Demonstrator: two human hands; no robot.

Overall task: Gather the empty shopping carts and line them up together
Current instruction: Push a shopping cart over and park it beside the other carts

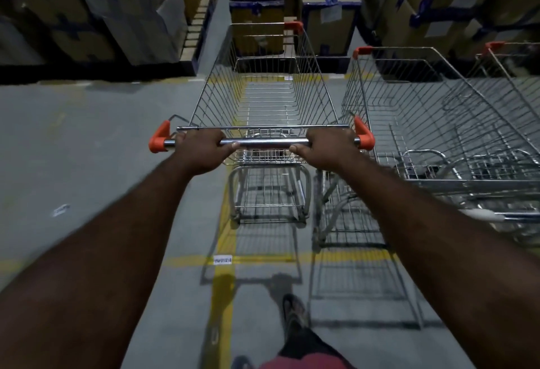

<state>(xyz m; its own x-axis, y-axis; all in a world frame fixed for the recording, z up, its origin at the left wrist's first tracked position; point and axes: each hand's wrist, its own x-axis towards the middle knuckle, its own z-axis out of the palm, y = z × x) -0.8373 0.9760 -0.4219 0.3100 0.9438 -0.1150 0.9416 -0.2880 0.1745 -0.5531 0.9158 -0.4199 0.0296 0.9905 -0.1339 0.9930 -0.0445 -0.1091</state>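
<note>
Both hands, left (201, 151) and right (327, 149), grip the empty cart's handle bar (264, 143), beside a parked cart (432, 123).

Empty wire cart (264, 97) upright, just beside second empty cart (432, 123).

From here I cannot see the fingertips of the left hand (201, 149) or the right hand (327, 149); they curl behind the handle (268, 143). The cart (315, 85) hides its front wheels under the basket. The second cart (438, 123) runs off the right edge, and the third cart (508, 59) shows only a corner. The floor label (222, 259) is too small to read. Stickers on the boxes (330, 12) are blurred, possibly shipping labels. The shoe (295, 313) is smeared.
</note>
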